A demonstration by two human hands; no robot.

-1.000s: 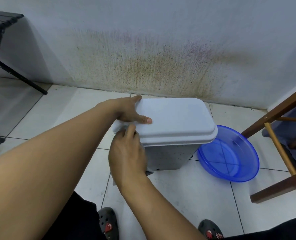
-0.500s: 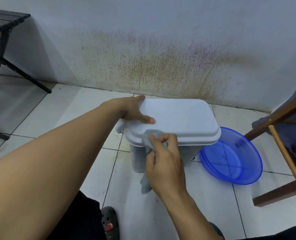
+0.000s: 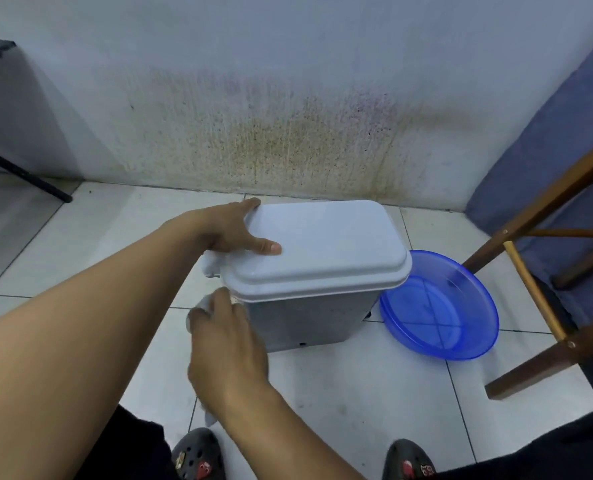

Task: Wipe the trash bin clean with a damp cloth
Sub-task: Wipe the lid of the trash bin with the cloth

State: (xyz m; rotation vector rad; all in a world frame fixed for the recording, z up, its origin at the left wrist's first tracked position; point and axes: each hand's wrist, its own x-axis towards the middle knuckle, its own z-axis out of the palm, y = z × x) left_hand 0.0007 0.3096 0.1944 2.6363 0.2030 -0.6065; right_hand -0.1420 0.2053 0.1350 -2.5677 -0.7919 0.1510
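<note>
Trash bin (image 3: 308, 320): on the tiled floor (image 3: 357, 393) near the stained wall (image 3: 288, 98), with a blue basin (image 3: 440, 306) just beside it on the right. Looks like thin plastic, so probably light, fairly stiff and slick when wet. Likely to skid or tip if pushed unbraced. Left hand (image 3: 232, 230) clamps the left end of the lid (image 3: 322, 244), thumb on top, which is a good bracing spot. Right hand (image 3: 225, 341) bunches the cloth (image 3: 198, 308) against the near left corner under the lid rim; it's blurred.
</note>
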